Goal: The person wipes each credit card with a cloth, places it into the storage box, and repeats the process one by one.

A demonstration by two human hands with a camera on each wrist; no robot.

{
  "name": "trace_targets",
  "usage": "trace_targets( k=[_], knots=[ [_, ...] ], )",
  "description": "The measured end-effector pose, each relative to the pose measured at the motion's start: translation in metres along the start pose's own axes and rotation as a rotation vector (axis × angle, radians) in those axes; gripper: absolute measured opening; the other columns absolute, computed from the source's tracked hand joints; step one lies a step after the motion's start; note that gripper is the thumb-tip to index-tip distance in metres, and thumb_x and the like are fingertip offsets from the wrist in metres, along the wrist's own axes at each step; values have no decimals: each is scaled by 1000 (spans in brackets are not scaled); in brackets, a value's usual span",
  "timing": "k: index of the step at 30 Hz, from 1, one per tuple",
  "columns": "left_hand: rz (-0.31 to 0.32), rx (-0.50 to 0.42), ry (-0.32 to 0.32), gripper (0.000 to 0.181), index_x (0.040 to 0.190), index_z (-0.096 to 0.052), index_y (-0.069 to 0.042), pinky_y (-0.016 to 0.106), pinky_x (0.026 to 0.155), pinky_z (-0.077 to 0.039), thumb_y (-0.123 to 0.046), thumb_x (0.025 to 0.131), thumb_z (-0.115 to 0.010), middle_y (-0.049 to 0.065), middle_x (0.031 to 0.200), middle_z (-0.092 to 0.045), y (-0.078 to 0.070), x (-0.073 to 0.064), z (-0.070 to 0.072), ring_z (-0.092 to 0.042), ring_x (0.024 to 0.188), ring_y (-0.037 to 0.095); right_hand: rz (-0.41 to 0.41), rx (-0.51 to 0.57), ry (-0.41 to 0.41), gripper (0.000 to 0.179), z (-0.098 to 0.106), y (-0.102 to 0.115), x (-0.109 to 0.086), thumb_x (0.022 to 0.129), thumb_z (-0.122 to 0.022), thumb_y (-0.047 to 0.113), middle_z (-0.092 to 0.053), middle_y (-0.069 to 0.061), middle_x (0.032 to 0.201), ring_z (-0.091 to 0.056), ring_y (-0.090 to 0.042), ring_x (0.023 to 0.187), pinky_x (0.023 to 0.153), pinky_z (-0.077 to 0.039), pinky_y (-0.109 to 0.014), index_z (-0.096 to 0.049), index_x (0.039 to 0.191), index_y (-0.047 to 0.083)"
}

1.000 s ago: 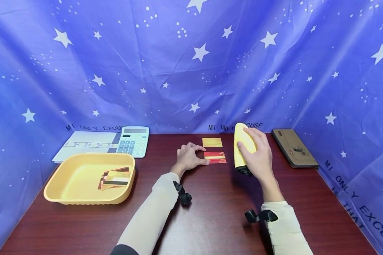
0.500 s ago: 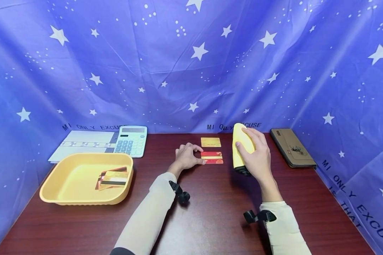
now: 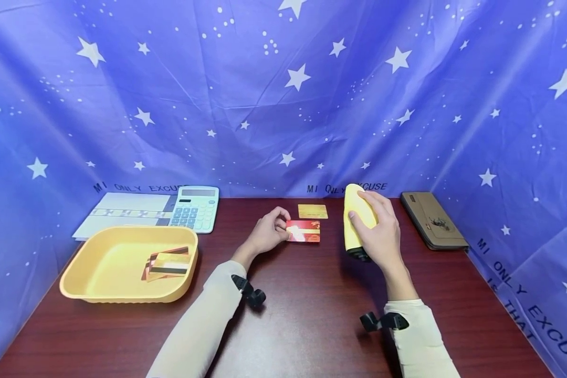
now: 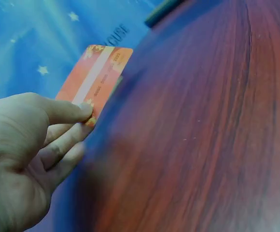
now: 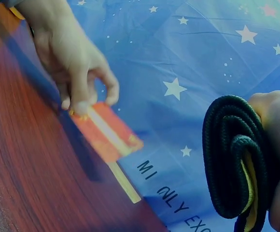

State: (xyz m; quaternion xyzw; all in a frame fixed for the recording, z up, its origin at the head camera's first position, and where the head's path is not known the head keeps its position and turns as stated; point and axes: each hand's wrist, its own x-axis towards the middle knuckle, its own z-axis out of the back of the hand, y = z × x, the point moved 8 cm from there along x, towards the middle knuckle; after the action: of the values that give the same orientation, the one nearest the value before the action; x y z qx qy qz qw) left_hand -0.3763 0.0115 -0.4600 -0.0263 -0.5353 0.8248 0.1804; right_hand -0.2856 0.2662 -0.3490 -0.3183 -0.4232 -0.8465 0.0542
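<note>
My left hand [image 3: 267, 231] pinches a red bank card [image 3: 306, 231] with a pale gold stripe by its left end, between thumb and fingers. In the left wrist view the card [image 4: 95, 77] is tilted and lifted off the table. A yellow card [image 3: 313, 211] lies flat just behind it. On the right, my right hand [image 3: 380, 226] grips a folded yellow cloth [image 3: 357, 215] with a black edge. The right wrist view shows the layered dark end of this cloth [image 5: 231, 154].
A yellow plastic basin [image 3: 82, 286] holding several cards [image 3: 170, 264] stands at the left. Behind it are a light blue calculator [image 3: 196, 210] and a white box-like item [image 3: 137, 202]. A brown zip wallet [image 3: 432, 220] lies at the right, and a starry blue curtain [image 3: 245, 94] backs the table.
The left hand has pinched the red card and raised it off the table, drawing it slightly left. The right hand and its cloth have stayed nearly still.
</note>
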Motion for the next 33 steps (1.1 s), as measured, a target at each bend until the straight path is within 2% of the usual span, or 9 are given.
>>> trace_targets(
  k=[4, 7, 10, 15, 19, 22, 26, 33],
  knots=[
    [-38, -158, -35, 41, 113, -58, -4, 24, 68, -64, 10, 80, -76, 10, 85, -71, -20, -12, 16, -69, 74, 8, -3, 7, 12, 51, -2, 3, -1, 86, -80, 15, -58, -9, 144, -55, -26, 128, 86, -41, -25, -68, 135, 18],
    [-67, -250, -72, 40, 114, -57, -2, 28, 70, -67, 13, 81, -74, 17, 88, -71, -37, -21, 29, -70, 74, 9, 2, 3, 21, 51, -4, 6, -3, 86, -80, 16, -59, -8, 144, -56, -26, 127, 85, -41, -25, -68, 136, 19],
    [-93, -294, -107, 41, 116, -58, -3, 30, 72, -68, 12, 81, -74, 20, 90, -70, -53, -30, 42, -71, 75, 9, 19, 9, 28, 51, -7, 11, -4, 85, -81, 15, -59, -9, 144, -56, -26, 127, 84, -41, -24, -69, 135, 18],
    [-149, -305, -185, 42, 121, -63, -4, 31, 74, -68, 11, 83, -74, 22, 95, -74, -73, -45, 62, -73, 77, 16, 45, 25, 35, 51, -11, 21, -7, 85, -81, 13, -60, -10, 143, -56, -27, 128, 84, -41, -23, -69, 134, 15],
    [-179, -302, -241, 43, 123, -65, -6, 32, 73, -68, 9, 84, -75, 21, 97, -76, -80, -55, 72, -76, 79, 24, 63, 16, 48, 50, -16, 26, -9, 85, -81, 14, -60, -9, 143, -56, -27, 130, 87, -42, -23, -69, 134, 16],
    [-195, -306, -279, 43, 123, -65, -6, 32, 72, -68, 8, 84, -76, 21, 97, -77, -84, -62, 78, -76, 79, 22, 79, 10, 61, 51, -19, 30, -11, 86, -81, 14, -59, -8, 144, -56, -27, 131, 87, -43, -24, -69, 135, 18],
    [-215, -313, -323, 45, 125, -66, -6, 32, 72, -68, 9, 84, -77, 23, 97, -77, -90, -70, 85, -75, 76, 11, 103, 8, 70, 52, -21, 38, -14, 86, -81, 15, -59, -7, 144, -56, -26, 131, 84, -43, -23, -68, 136, 19],
    [-203, -318, -317, 45, 128, -69, -6, 31, 74, -68, 8, 85, -76, 25, 101, -77, -94, -81, 91, -76, 78, 10, 155, 25, 81, 54, -25, 54, -19, 84, -83, 12, -60, -6, 143, -57, -26, 133, 88, -45, -19, -69, 135, 20]
  ],
)
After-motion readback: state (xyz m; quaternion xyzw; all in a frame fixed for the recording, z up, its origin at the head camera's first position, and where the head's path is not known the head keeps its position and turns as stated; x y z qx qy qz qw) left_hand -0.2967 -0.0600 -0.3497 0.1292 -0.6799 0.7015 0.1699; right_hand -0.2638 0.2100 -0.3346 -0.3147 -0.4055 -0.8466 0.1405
